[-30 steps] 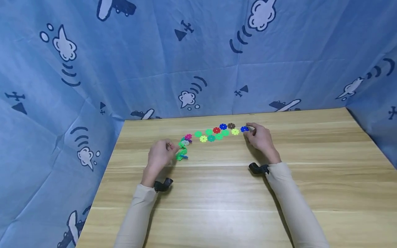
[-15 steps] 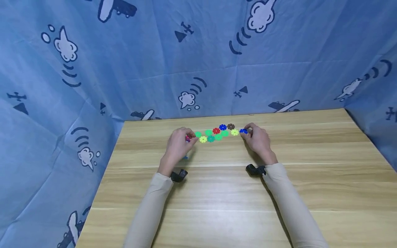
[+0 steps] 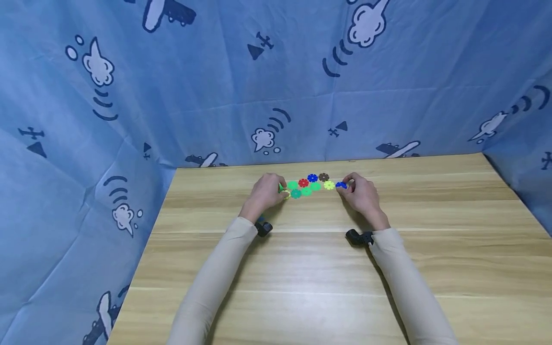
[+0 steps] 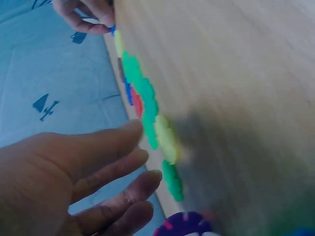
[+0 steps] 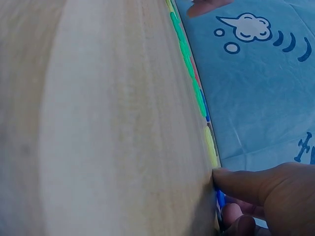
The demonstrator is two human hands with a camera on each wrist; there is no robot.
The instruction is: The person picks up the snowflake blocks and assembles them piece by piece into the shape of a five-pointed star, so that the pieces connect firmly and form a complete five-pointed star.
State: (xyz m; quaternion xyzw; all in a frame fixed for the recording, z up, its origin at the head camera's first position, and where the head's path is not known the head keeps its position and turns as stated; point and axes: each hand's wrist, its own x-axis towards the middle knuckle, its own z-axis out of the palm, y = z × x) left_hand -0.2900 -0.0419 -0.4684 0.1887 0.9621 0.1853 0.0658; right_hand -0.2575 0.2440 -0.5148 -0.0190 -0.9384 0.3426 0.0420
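Observation:
In the head view my right hand (image 3: 362, 195) pinches a blue snowflake disc (image 3: 341, 185) between thumb and fingers at the right end of a band of flat, notched plastic discs. Beside it lie a yellow disc (image 3: 329, 185) and a brown disc (image 3: 324, 177). My left hand (image 3: 264, 191) hovers over the band's left end, partly covering the discs there. The left wrist view shows its fingers loosely bent, with nothing between them, near a yellow disc (image 4: 166, 140) and a green disc (image 4: 172, 181). A purple disc (image 4: 183, 223) lies nearer that wrist.
A wooden table (image 3: 310, 268) carries the discs close to its back edge. Behind it hangs a blue printed curtain (image 3: 293, 86), which also closes off both sides. More discs are mostly hidden behind my left forearm and hand.
My left hand has moved right, from the loose discs at the left to the left end of the band. The right hand stays almost in place with the blue disc.

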